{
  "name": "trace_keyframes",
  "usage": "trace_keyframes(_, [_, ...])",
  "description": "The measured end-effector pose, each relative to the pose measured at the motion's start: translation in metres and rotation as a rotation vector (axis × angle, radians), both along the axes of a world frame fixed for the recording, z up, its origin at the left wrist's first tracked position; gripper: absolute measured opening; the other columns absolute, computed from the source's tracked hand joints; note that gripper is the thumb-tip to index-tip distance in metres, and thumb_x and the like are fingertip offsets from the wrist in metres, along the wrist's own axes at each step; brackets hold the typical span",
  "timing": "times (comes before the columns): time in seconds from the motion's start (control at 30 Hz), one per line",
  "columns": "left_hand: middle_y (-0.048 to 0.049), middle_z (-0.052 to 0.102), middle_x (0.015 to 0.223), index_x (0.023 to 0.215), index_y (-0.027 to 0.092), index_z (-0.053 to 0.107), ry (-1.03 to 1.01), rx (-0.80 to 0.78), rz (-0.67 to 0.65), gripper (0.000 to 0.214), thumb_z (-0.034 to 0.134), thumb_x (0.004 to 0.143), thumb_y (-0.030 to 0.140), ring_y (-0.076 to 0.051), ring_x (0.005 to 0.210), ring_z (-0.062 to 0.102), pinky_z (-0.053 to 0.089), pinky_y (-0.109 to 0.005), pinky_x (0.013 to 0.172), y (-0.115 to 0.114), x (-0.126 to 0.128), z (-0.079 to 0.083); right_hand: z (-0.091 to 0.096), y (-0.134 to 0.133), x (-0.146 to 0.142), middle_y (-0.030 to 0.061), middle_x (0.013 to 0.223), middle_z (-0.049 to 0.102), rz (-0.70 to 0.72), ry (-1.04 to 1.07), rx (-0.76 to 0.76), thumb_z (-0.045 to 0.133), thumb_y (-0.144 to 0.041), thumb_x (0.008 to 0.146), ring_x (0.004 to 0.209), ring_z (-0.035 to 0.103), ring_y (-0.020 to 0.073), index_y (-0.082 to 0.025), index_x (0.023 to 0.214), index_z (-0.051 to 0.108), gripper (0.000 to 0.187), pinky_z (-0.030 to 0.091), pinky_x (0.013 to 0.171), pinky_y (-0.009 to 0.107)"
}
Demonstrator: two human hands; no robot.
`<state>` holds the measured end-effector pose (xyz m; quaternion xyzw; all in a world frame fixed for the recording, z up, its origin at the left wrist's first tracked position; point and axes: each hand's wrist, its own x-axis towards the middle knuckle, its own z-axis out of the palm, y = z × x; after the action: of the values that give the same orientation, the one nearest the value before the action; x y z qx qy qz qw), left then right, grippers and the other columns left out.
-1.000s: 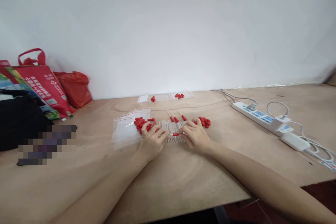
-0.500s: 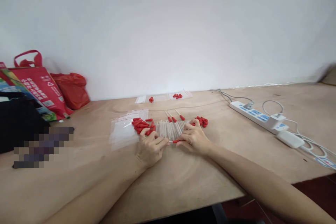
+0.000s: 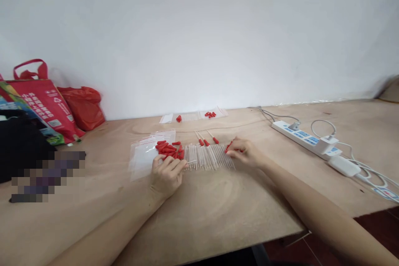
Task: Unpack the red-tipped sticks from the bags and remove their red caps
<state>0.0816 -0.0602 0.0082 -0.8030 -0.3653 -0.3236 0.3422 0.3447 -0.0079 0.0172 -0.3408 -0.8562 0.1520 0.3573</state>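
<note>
My left hand (image 3: 167, 175) is closed around a clear glass tube (image 3: 192, 161) whose bare end points right. It rests beside a pile of red rubber bulbs (image 3: 168, 149). My right hand (image 3: 247, 153) curls over a second group of red rubber bulbs (image 3: 228, 147), which shows at its fingertips; the rest of that group is hidden under the hand. Between the hands lies a row of clear glass tubes (image 3: 207, 157), side by side. Just behind the row are three droppers (image 3: 206, 142) with red bulbs fitted on their near ends.
Clear zip bags (image 3: 141, 156) lie left of the bulbs. Near the wall is another clear bag (image 3: 195, 116) with red bulbs and tubes. A white power strip (image 3: 305, 138) with cables is at right; a red shopping bag (image 3: 46, 104) and a red plastic bag (image 3: 82, 106) stand at left.
My hands have moved apart. The right has gone right to the bulbs, away from the tube; the left has shifted slightly left with the tube. No red shows on the tube's right end now.
</note>
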Motion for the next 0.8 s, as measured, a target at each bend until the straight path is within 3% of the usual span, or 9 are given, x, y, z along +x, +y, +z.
trace_keyframes(0.1, [-0.0016, 0.059, 0.062, 0.079, 0.018, 0.061, 0.014, -0.062, 0.057, 0.017, 0.044, 0.084, 0.021, -0.014, 0.057, 0.049, 0.033, -0.030, 0.057, 0.002, -0.004, -0.006, -0.002, 0.022, 0.021, 0.0049, 0.074, 0.064, -0.343, 0.440, -0.129, 0.051, -0.045, 0.074, 0.066, 0.054, 0.0148, -0.017, 0.078, 0.064, 0.031, 0.041, 0.061, 0.028])
trace_keyframes(0.17, [-0.0044, 0.058, 0.070, 0.091, 0.016, 0.060, 0.005, -0.115, 0.080, 0.021, 0.040, 0.085, 0.019, -0.016, 0.061, 0.050, 0.036, -0.029, 0.057, 0.004, -0.003, -0.011, -0.005, 0.032, 0.031, 0.0051, 0.074, 0.064, -0.473, 0.568, -0.187, 0.054, -0.043, 0.070, 0.064, 0.054, 0.0139, -0.015, 0.085, 0.064, 0.033, 0.042, 0.058, 0.026])
trace_keyframes(0.27, [-0.0082, 0.055, 0.081, 0.111, 0.012, 0.051, -0.032, -0.132, 0.068, 0.032, 0.035, 0.084, 0.013, -0.017, 0.070, 0.053, 0.042, -0.028, 0.063, 0.009, 0.000, -0.016, -0.012, 0.041, 0.040, 0.0012, 0.059, 0.058, -0.573, 0.512, -0.274, 0.051, -0.036, 0.070, 0.051, 0.048, 0.0107, -0.014, 0.090, 0.064, 0.032, 0.038, 0.050, 0.024])
trace_keyframes(0.37, [-0.0102, 0.052, 0.087, 0.118, 0.010, 0.044, -0.050, -0.089, -0.005, 0.038, 0.032, 0.082, 0.007, -0.017, 0.077, 0.053, 0.045, -0.027, 0.069, 0.015, 0.004, -0.014, -0.018, 0.044, 0.045, 0.0001, 0.057, 0.057, -0.629, 0.411, -0.303, 0.049, -0.030, 0.070, 0.048, 0.046, 0.0098, -0.015, 0.092, 0.063, 0.030, 0.036, 0.048, 0.023])
trace_keyframes(0.47, [-0.0082, 0.052, 0.083, 0.112, 0.010, 0.048, -0.057, -0.048, -0.077, 0.033, 0.035, 0.082, 0.005, -0.016, 0.075, 0.053, 0.046, -0.026, 0.070, 0.022, 0.011, -0.008, -0.022, 0.048, 0.047, 0.0030, 0.068, 0.061, -0.662, 0.385, -0.273, 0.055, -0.030, 0.065, 0.057, 0.051, 0.0116, -0.014, 0.085, 0.061, 0.027, 0.039, 0.053, 0.023])
trace_keyframes(0.6, [-0.0052, 0.056, 0.076, 0.092, 0.013, 0.054, -0.075, -0.049, -0.127, 0.019, 0.040, 0.080, 0.005, -0.016, 0.073, 0.054, 0.046, -0.026, 0.071, 0.034, 0.025, -0.003, -0.024, 0.051, 0.047, 0.0027, 0.067, 0.061, -0.726, 0.300, -0.199, 0.058, -0.036, 0.063, 0.058, 0.052, 0.0125, -0.016, 0.072, 0.059, 0.022, 0.039, 0.054, 0.024])
trace_keyframes(0.8, [-0.0044, 0.058, 0.072, 0.078, 0.015, 0.052, -0.025, -0.150, -0.127, 0.015, 0.039, 0.079, 0.007, -0.016, 0.068, 0.056, 0.047, -0.027, 0.064, 0.045, 0.041, -0.007, -0.029, 0.052, 0.047, 0.0016, 0.067, 0.062, -0.729, 0.214, -0.289, 0.057, -0.037, 0.065, 0.058, 0.054, 0.0123, -0.018, 0.071, 0.059, 0.020, 0.037, 0.052, 0.023])
